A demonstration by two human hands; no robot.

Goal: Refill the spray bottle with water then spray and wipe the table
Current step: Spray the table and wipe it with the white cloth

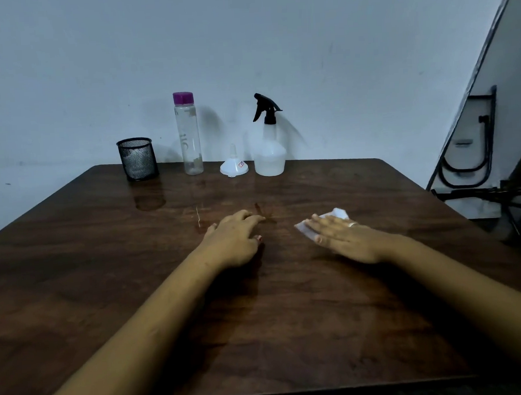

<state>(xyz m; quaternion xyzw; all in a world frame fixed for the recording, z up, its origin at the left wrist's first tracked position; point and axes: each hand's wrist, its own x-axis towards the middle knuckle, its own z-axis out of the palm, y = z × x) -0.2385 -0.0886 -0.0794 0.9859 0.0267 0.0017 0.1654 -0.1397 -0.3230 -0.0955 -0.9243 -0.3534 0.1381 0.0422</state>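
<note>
A white cloth (pixel 339 214) lies on the dark wooden table (pixel 104 252) under my right hand (pixel 342 236), whose straight fingers press it flat. My left hand (pixel 236 238) rests on the table beside it, fingers relaxed and holding nothing. At the back stands a translucent spray bottle (pixel 269 154) with a black trigger head, its base holding water. Left of it sits a white funnel (pixel 233 165), wide end down. A tall clear water bottle (pixel 188 134) with a purple cap stands further left. Wet patches glint on the wood in front of my hands.
A black mesh pen cup (pixel 137 159) stands at the back left of the table. The wall runs right behind the objects. Off the right edge are a slanted board and black metal frames (pixel 470 160).
</note>
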